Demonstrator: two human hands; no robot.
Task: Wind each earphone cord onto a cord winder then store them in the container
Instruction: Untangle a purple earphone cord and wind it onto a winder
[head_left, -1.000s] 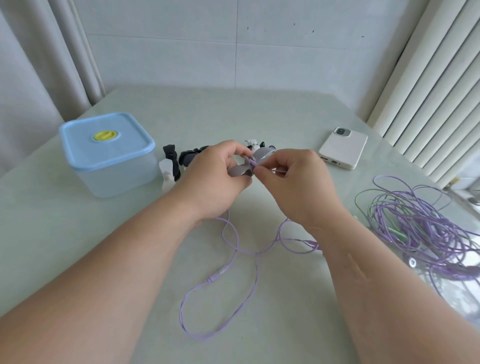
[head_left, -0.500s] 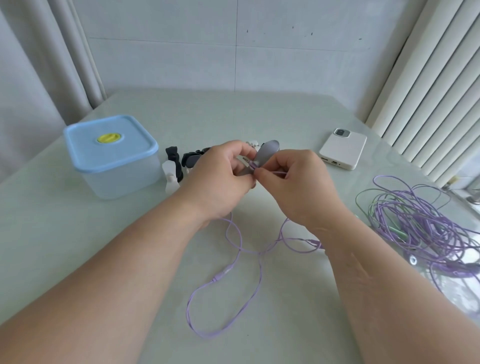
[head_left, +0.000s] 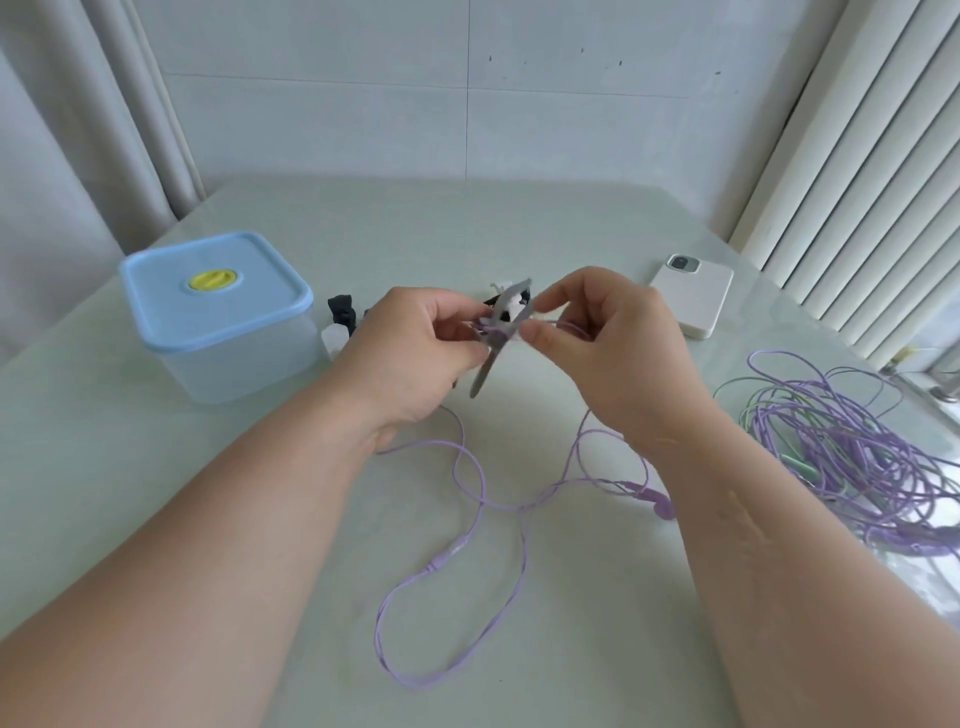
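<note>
Mid-winding, above the table (head_left: 519, 234). Left hand (head_left: 415, 358) curled round a grey winder (head_left: 501, 327), held tilted, lower tip pointing down. Right hand (head_left: 597, 353) pinching the purple cord (head_left: 483, 499) just beside the winder, first turns apparently on its waist. Rest of the cord lying in loose loops on the table below. Closed container (head_left: 218, 322) at left, lid on; more cords (head_left: 857, 457) heaped at right. Likely faults: turns slipping off under slack tension; trailing loops knotting or catching the heap when drawn in; winder twisting out of a light grip.
</note>
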